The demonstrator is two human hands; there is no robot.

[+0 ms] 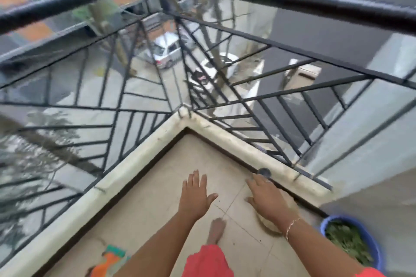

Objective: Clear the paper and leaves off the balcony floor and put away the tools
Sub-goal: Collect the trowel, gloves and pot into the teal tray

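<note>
green leaves (345, 242) (heaped) in blue basin (374, 248)

Two hands: left hand (198, 195), right hand (267, 200); one blue basin (374, 252); one orange tool (105, 263); one bare foot (217, 229); two cars (164, 51).

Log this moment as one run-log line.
left hand: fingers straight, empty, over floor | right hand: fingers straight, empty, near curb | blue basin: holds green leaves | orange tool: lying on floor
</note>
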